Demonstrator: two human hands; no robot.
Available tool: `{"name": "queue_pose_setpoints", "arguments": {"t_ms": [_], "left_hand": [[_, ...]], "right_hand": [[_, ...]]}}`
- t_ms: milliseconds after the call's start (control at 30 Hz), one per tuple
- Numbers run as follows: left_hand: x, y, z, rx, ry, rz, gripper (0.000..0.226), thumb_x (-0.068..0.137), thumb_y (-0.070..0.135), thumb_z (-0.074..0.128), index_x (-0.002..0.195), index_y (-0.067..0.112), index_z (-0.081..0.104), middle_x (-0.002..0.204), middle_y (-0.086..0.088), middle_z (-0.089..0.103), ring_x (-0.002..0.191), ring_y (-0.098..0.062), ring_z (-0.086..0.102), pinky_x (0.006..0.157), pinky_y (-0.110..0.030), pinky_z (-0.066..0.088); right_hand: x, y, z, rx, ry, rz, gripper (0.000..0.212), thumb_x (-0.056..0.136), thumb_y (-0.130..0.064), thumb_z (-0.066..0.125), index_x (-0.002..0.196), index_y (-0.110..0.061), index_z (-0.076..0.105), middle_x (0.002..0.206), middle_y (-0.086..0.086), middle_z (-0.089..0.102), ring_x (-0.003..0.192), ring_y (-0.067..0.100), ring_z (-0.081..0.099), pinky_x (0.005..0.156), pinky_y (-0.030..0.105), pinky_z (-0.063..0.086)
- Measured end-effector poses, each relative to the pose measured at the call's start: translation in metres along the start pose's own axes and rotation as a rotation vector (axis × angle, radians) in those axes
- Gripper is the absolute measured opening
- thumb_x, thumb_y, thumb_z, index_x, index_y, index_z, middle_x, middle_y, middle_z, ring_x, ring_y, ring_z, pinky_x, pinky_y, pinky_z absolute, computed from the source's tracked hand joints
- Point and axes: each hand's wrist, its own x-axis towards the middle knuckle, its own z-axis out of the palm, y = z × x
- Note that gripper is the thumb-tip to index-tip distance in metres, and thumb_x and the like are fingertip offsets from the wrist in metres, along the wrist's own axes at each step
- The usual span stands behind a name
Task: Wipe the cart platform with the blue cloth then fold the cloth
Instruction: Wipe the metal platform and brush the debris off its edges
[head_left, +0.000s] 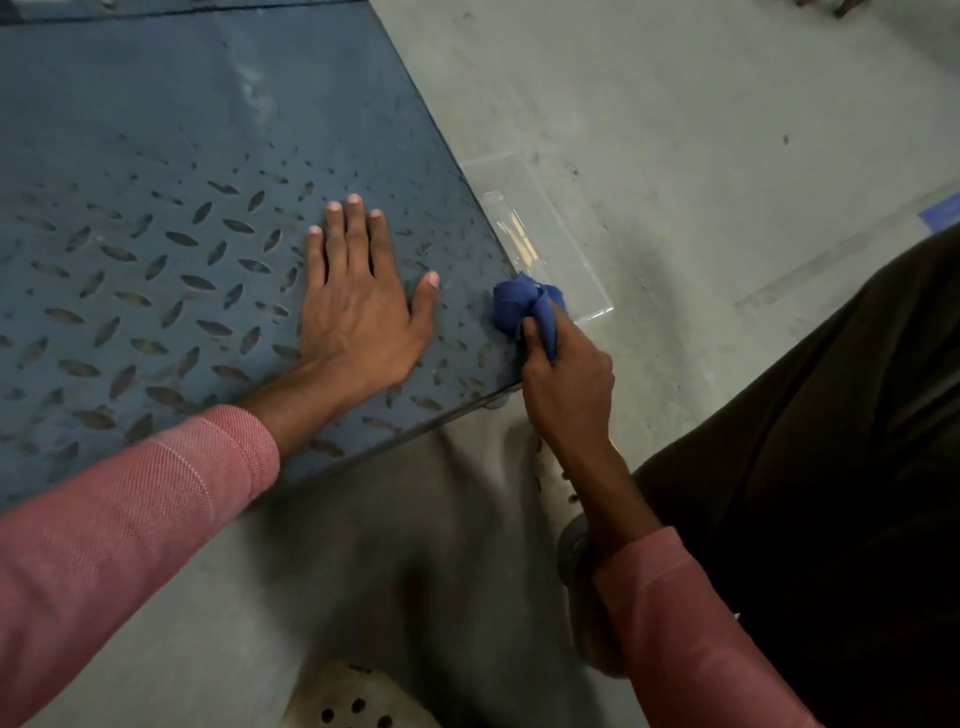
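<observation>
Pink sleeve (104, 545); L hand (358, 317) flat on platform (156, 130), fingers wide; R hand (566, 384) grips cloth (519, 306) at edge.

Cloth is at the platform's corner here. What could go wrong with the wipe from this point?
1. The blue cloth is bunched in the right hand, so little fabric likely meets the cart platform; streaks may remain.
2. It sits at the platform's edge, so an outward stroke could slip off or push dirt toward the clear box on the floor.
3. The left hand lies flat, covering a patch that might be missed.
</observation>
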Motion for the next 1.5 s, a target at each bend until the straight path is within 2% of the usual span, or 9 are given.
{"name": "queue_pose_setpoints", "arguments": {"t_ms": [100,200,400,733,833,967,1167,1333,1500], "left_hand": [[0.02,-0.002,0.001,0.015,-0.004,-0.032,0.088,0.107,0.062,0.018,0.166,-0.001,0.003,0.175,-0.021,-0.002,0.163,-0.033,-0.006,0.132,-0.049,-0.005],[0.036,-0.004,0.002,0.014,0.001,-0.058,0.09,0.106,0.063,0.018,0.166,-0.002,0.003,0.175,-0.021,-0.002,0.163,-0.033,-0.005,0.132,-0.05,-0.005],[0.065,-0.011,-0.004,0.011,-0.008,-0.138,0.089,0.106,0.063,0.019,0.167,0.0,0.002,0.176,-0.018,-0.002,0.163,-0.031,-0.005,0.132,-0.05,-0.004],[0.076,-0.016,-0.004,0.009,0.009,-0.153,0.076,0.11,0.048,0.025,0.167,0.002,0.005,0.176,-0.017,0.0,0.164,-0.031,-0.003,0.132,-0.05,-0.003],[0.079,-0.018,-0.005,0.013,0.011,-0.161,0.075,0.11,0.047,0.023,0.167,0.004,0.005,0.176,-0.016,0.0,0.164,-0.03,-0.003,0.133,-0.05,-0.003],[0.078,-0.016,-0.005,0.013,0.026,-0.173,0.074,0.11,0.047,0.022,0.167,0.005,0.006,0.176,-0.015,0.002,0.164,-0.03,-0.002,0.133,-0.05,-0.002],[0.077,-0.012,-0.007,0.018,0.047,-0.172,0.074,0.109,0.047,0.024,0.167,0.002,0.011,0.175,-0.018,0.008,0.163,-0.033,0.003,0.133,-0.052,0.001],[0.075,-0.011,-0.009,-0.006,0.031,-0.172,0.073,0.11,0.046,0.024,0.167,0.003,0.01,0.176,-0.018,0.006,0.163,-0.033,0.002,0.133,-0.051,0.001],[0.078,-0.014,-0.004,0.001,0.05,-0.18,0.074,0.108,0.046,0.026,0.167,0.003,0.012,0.176,-0.018,0.008,0.163,-0.032,0.004,0.133,-0.051,0.002]], "right_hand": [[0.033,-0.017,-0.003,-0.132,-0.141,0.01,0.021,0.1,-0.026,0.05,0.113,-0.021,0.066,0.09,-0.003,0.065,0.078,0.017,0.057,0.072,0.022,0.034],[0.077,-0.041,0.011,-0.194,-0.243,-0.008,0.027,0.097,-0.028,0.048,0.118,-0.02,0.064,0.11,0.013,0.07,0.102,0.037,0.062,0.083,0.036,0.045],[0.167,-0.106,0.053,-0.214,-0.37,-0.076,0.035,0.1,-0.032,0.043,0.13,-0.023,0.06,0.134,0.01,0.061,0.123,0.034,0.055,0.094,0.034,0.043],[0.081,-0.053,0.016,-0.297,-0.297,-0.244,0.049,0.095,-0.029,0.052,0.143,-0.035,0.046,0.123,0.008,0.065,0.107,0.033,0.061,0.078,0.034,0.039],[0.098,-0.059,0.028,-0.287,-0.297,-0.252,0.05,0.095,-0.025,0.05,0.143,-0.032,0.045,0.121,0.009,0.065,0.103,0.033,0.061,0.075,0.032,0.035],[0.136,-0.085,0.057,-0.27,-0.283,-0.264,0.038,0.091,-0.022,0.049,0.128,-0.026,0.05,0.117,0.012,0.066,0.098,0.038,0.062,0.07,0.035,0.037],[0.199,-0.129,0.083,-0.291,-0.339,-0.294,0.032,0.097,-0.025,0.044,0.127,-0.018,0.054,0.126,0.016,0.061,0.111,0.041,0.058,0.084,0.04,0.043],[0.179,-0.117,0.069,-0.208,-0.351,-0.279,0.029,0.098,-0.023,0.047,0.125,-0.021,0.056,0.12,0.016,0.065,0.107,0.039,0.061,0.076,0.034,0.038],[0.111,-0.071,0.043,-0.241,-0.265,-0.206,0.056,0.091,-0.019,0.05,0.146,-0.029,0.042,0.114,0.013,0.068,0.098,0.035,0.064,0.07,0.031,0.035]]}}
